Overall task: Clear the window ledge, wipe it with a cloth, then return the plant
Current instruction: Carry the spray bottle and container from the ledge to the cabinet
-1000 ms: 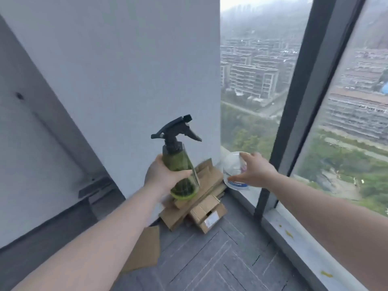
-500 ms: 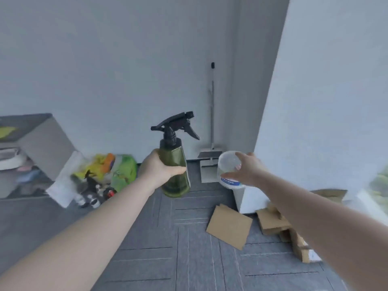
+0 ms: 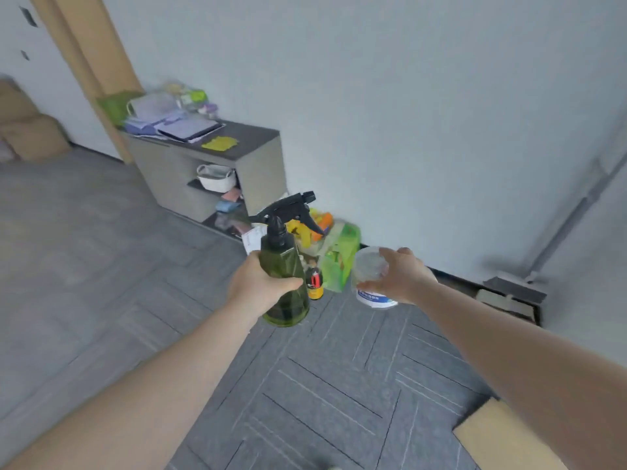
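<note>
Your left hand (image 3: 261, 286) is wrapped tight around the green spray bottle (image 3: 285, 286), upright at frame centre. Your right hand (image 3: 403, 276), just right of it, has its fingers clamped on a clear plastic tub (image 3: 371, 279) above the grey floor (image 3: 322, 385).

Green spray bottle (image 3: 286, 283) in left hand (image 3: 259, 288), clear tub (image 3: 371, 278) in right hand (image 3: 402, 276).

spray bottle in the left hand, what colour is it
Translucent olive green spray bottle with a black trigger head; head view.
</note>
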{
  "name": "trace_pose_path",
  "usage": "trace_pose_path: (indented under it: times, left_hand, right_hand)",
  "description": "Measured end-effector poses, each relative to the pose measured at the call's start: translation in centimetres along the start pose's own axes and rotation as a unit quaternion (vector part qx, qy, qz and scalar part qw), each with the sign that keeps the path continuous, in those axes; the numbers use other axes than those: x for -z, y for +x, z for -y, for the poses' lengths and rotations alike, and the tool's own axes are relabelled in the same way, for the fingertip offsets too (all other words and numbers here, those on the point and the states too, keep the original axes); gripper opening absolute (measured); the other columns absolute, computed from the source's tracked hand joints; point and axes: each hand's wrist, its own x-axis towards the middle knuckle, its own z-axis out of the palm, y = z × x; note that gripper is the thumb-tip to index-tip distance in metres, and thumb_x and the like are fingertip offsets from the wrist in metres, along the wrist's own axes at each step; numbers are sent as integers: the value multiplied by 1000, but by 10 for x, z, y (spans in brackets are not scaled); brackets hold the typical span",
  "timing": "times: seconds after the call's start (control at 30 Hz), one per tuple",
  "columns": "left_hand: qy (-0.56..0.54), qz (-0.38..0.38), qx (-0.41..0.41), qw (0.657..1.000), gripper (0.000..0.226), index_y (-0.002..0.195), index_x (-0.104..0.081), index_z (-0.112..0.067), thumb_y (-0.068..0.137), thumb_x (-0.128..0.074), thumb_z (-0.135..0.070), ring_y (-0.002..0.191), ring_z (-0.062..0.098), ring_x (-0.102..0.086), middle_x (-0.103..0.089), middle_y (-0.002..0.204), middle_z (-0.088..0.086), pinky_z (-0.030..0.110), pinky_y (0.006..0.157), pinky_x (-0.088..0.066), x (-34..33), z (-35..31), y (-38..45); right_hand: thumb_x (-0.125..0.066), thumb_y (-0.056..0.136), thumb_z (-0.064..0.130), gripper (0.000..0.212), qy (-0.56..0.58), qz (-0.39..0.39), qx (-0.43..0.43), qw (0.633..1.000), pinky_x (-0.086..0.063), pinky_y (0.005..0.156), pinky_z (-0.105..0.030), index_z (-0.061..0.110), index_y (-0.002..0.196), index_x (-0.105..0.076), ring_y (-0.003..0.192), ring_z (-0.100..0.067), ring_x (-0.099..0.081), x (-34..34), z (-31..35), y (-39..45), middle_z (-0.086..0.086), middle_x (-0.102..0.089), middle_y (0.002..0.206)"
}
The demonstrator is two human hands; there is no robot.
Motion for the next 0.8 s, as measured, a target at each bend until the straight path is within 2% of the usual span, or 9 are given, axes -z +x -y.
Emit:
trace_pose_path:
  times: [0.1,0.27,0.37,0.5,0.63,0.8]
  left_hand:
    - [11,-30,35,999,72,120,-51,-22,61,-87,-38,92,18,-54,-57,100,-7,32,80,-44,29,14,60]
    - [15,-52,73,996,74,124,-49,-21,63,-87,-35,105,22,-57,-59,111,-5,38,87,-48,74,24,152]
    - [4,-65,86,994,75,127,-48,-21,64,-86,-34,110,23,-57,-60,115,-4,41,94,-48,98,33,198]
    - [15,-66,116,991,75,127,-48,-22,64,-86,-38,110,24,-58,-61,118,-2,43,97,-49,124,56,268]
    - [8,-50,110,993,70,123,-48,-22,65,-86,-35,101,21,-57,-60,109,-6,36,87,-51,149,68,352]
    - [-4,-26,70,997,73,125,-49,-20,64,-86,-34,110,23,-58,-61,117,-1,42,100,-48,180,75,476]
  right_hand:
    - [-72,64,66,98,9,22,39,999,-48,97,-43,29,146,-33,125,-32,-47,-17,52,71,-7,-40,138]
    - [-72,64,67,93,-18,62,82,995,-50,85,-37,27,140,-39,114,-31,-53,-30,128,170,-9,-46,130]
    - [-71,64,68,95,-44,65,108,991,-50,90,-41,27,142,-37,118,-33,-52,-32,173,224,-10,-43,134]
    - [-70,60,71,96,-52,71,118,989,-53,88,-44,31,142,-37,115,-32,-53,-42,232,288,-8,-40,131]
    - [-70,65,68,95,-72,69,121,988,-50,91,-43,29,144,-34,119,-31,-50,-52,285,355,-9,-41,135]
    - [-68,66,69,93,-72,43,77,993,-44,99,-46,28,143,-35,124,-31,-47,-56,346,443,-7,-41,137]
